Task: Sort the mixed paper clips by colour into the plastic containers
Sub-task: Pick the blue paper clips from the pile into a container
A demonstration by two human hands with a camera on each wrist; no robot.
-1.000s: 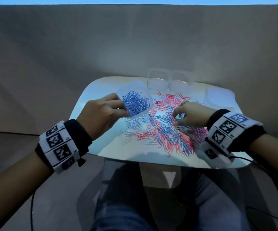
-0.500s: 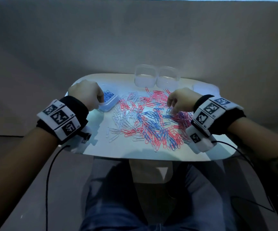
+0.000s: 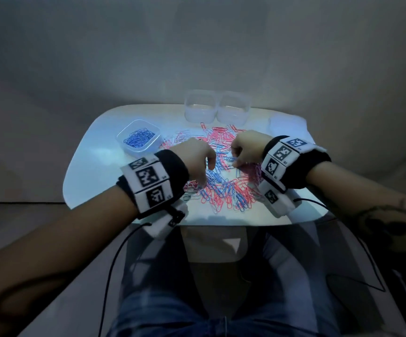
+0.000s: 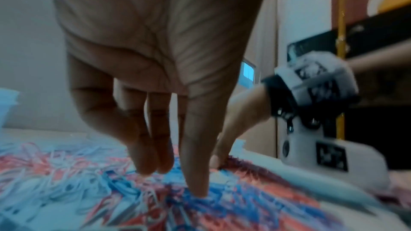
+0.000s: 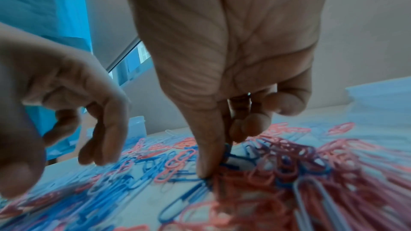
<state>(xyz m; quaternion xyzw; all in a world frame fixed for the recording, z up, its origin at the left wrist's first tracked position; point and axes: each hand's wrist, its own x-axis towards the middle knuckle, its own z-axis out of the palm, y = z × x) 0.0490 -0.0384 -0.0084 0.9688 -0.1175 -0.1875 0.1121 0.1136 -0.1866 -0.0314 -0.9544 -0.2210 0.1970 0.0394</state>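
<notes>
No legible text anywhere.

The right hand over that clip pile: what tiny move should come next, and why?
Probably lift the right hand, carrying its blue clip to the container with blue clips: thumb and forefinger already pinch it, and only that container holds blue ones.

Blue, pink, white paper clips (image 3: 224,188)
</notes>
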